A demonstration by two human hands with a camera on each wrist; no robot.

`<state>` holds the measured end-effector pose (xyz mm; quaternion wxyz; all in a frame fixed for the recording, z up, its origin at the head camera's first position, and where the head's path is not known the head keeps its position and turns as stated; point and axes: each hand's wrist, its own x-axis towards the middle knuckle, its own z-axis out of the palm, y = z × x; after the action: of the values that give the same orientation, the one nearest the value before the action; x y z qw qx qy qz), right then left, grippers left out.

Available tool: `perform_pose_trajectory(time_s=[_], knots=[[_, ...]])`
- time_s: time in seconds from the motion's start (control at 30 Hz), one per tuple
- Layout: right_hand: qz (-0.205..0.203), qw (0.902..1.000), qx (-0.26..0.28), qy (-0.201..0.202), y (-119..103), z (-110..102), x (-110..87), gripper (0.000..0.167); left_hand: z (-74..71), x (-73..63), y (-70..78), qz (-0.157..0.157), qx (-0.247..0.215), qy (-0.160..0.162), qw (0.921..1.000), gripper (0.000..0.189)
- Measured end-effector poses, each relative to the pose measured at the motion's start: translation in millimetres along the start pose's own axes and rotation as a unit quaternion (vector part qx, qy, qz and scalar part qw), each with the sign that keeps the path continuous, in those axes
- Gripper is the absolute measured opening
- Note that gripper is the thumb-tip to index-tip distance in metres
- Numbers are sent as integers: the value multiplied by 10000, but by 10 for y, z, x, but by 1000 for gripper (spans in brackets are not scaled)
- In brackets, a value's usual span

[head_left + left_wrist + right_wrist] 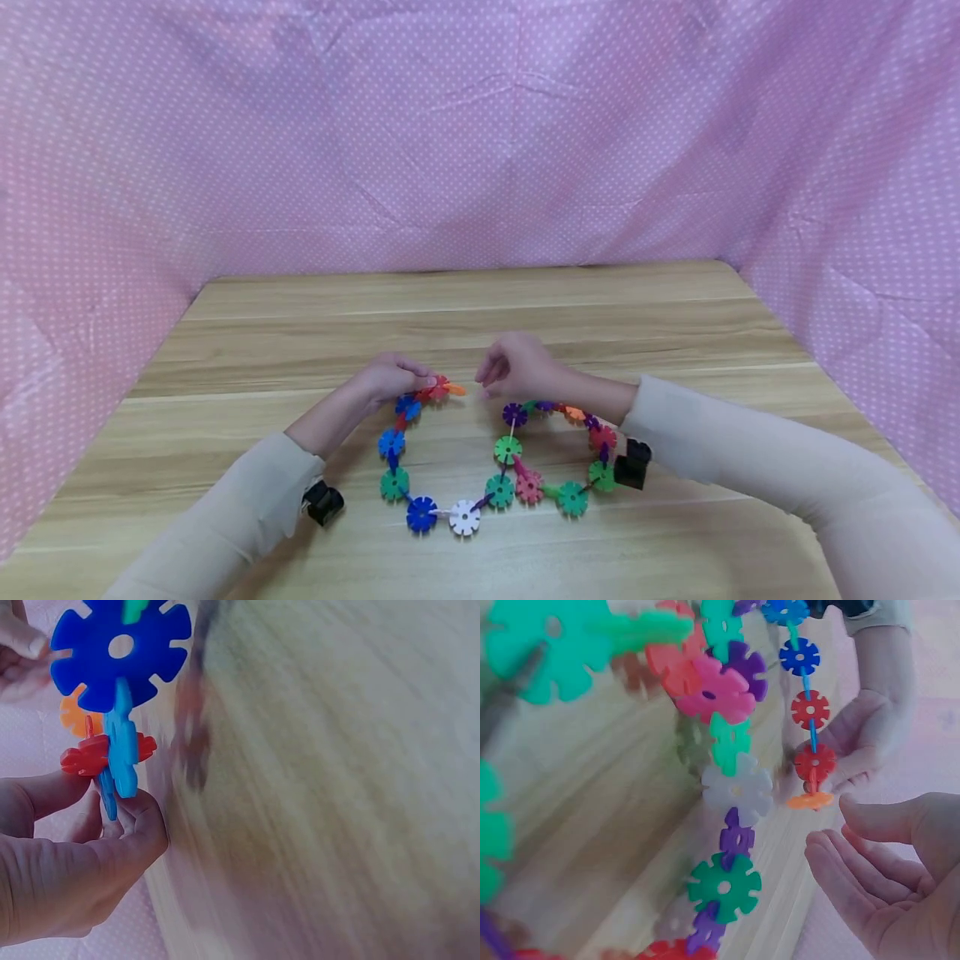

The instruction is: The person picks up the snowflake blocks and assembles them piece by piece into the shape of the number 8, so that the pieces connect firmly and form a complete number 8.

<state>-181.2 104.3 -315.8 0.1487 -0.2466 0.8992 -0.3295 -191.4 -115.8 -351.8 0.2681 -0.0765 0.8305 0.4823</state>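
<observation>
A chain of notched plastic snowflake discs, linked edge to edge, lies in two joined loops. My left hand (388,377) pinches it close to the far end of the left loop, by a red disc (815,763). An orange disc (456,389) forms that end and sticks out past the fingertips. To its right, my right hand (517,368) is apart from it and holds nothing. In the right wrist view the thumb and loosely bent fingers (862,881) stand apart, just beside the orange disc. Behind that hand, a purple disc (514,415) tops the link between the loops.
The near side of the left loop has a blue disc (422,515) and a white disc (465,518). The right loop curves under my right forearm, with a green disc (602,476) by the black wrist camera (633,464). Pink dotted cloth (480,167) hangs behind the wooden table (300,308).
</observation>
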Motion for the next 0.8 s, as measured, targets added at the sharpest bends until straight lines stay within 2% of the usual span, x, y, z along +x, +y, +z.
perform_pose_trajectory(time_s=[0.2,0.4,0.63,0.73,0.8], knots=[[213,9978,545,-302,177,-66,-241,11,18,-11,-8,-20,98,78,9999,28],[1047,9869,1050,-635,294,9,-462,7,27,-3,-20,11,65,112,9999,26],[1804,9631,1881,-677,312,109,-580,13,25,7,-22,13,15,97,10000,26],[2080,9461,2353,-788,335,144,-587,18,25,7,-16,-30,22,119,9999,25],[2290,9298,2743,-881,349,160,-583,21,23,2,-7,-19,19,104,9999,25]])
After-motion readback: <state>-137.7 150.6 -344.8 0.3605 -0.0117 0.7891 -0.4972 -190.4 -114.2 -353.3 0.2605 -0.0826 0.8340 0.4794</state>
